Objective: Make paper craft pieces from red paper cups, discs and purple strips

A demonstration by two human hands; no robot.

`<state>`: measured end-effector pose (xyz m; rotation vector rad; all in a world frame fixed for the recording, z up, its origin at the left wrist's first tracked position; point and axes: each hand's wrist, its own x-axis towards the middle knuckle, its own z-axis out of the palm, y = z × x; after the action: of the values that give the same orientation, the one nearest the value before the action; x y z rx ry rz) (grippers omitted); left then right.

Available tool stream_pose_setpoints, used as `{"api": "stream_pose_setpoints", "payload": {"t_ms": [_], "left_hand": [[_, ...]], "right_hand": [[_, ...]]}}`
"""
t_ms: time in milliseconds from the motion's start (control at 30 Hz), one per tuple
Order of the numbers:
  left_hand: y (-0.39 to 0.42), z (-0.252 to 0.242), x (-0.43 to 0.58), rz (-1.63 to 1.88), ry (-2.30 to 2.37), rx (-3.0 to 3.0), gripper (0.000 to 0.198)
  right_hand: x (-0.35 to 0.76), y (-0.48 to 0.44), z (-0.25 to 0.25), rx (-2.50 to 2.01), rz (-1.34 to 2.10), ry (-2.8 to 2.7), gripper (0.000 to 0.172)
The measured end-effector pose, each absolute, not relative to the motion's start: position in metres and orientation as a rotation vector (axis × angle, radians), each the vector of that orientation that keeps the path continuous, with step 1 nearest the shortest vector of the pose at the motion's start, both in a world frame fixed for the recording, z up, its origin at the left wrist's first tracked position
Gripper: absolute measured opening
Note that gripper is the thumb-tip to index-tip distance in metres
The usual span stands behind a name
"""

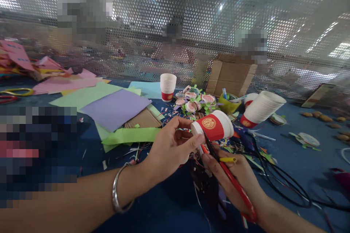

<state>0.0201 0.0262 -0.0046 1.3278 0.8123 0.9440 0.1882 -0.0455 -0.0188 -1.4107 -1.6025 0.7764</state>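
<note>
My left hand [175,143] is closed on a red and white paper cup [214,126], which lies on its side in the air with its base toward my fingers. My right hand [235,174] grips red-handled scissors [235,180]. Their dark blades point up and meet the cup near its base; whether they cut into it, I cannot tell. A short yellow piece [228,160] sticks out by my right fingers, its kind unclear. Behind the cup lies a pile of small round paper turtles [191,101] with green legs.
Coloured paper sheets [117,107] cover the left. Stacked paper cups [168,87] stand at the back, with a tilted cup stack [264,109] on the right. A cardboard box [231,76] leans on the perforated metal screen [191,7]. Black cable [290,185] and scraps lie at right.
</note>
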Motion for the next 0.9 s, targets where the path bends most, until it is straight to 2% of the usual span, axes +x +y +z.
{"api": "stream_pose_setpoints", "payload": {"t_ms": [200,600,900], "left_hand": [[0.024,-0.007,0.016,1.038,0.750,1.564,0.031],[0.021,-0.017,0.012,1.065,0.799,1.930,0.028],[0.031,-0.005,0.005,1.154,0.710,2.329,0.025]], "right_hand": [[0.188,-0.048,-0.015,-1.411,0.799,-1.584,0.032],[0.189,-0.054,-0.017,-1.459,1.008,-1.474,0.041],[0.186,-0.057,-0.011,-1.516,0.964,-1.463,0.042]]}}
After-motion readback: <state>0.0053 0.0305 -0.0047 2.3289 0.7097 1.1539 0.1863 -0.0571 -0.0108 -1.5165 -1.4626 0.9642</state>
